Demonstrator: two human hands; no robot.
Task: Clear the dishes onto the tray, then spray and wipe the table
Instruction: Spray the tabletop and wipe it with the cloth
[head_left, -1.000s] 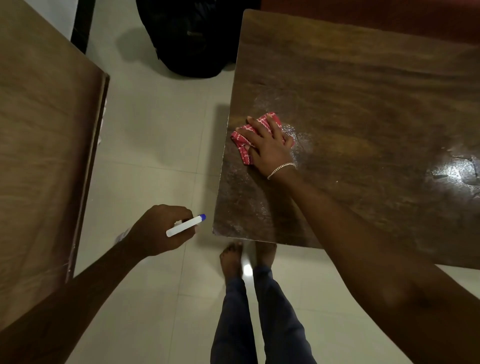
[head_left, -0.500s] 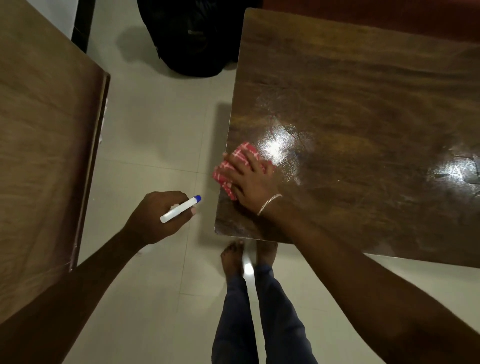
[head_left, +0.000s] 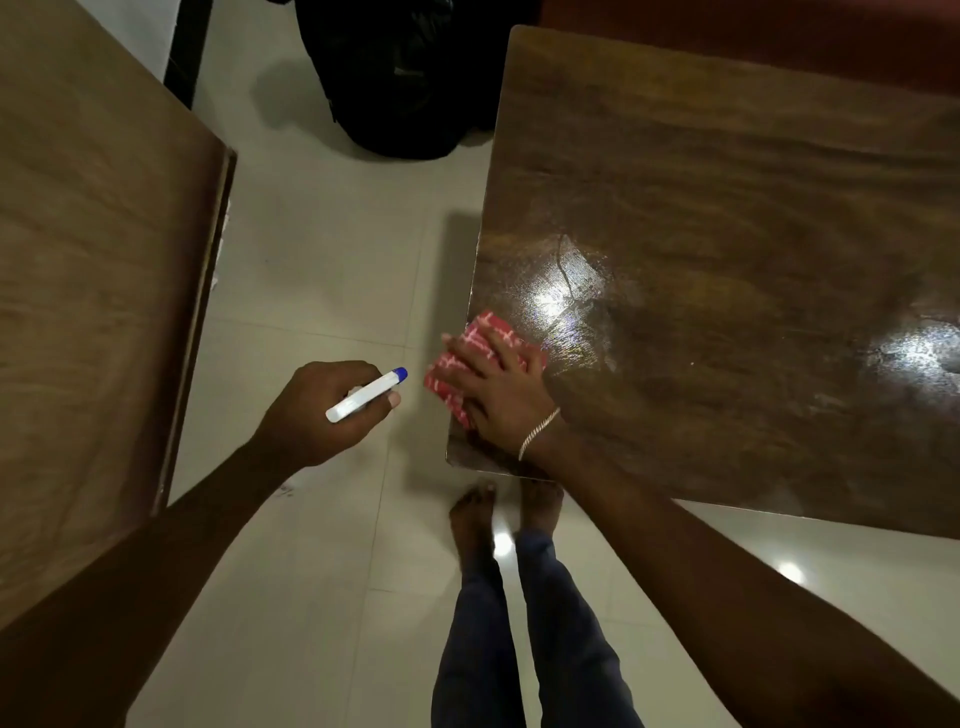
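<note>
Head cam: you're gripping the spray bottle in your left hand, fingers curled round it, over the floor left of the table. Your right hand is pressing the red cloth w/ flat fingers at the near-left corner. No dishes showing on top. Wet sheen is glinting nearby, so wiping's underway. Far part's looking dry, prob. left to do.
</note>
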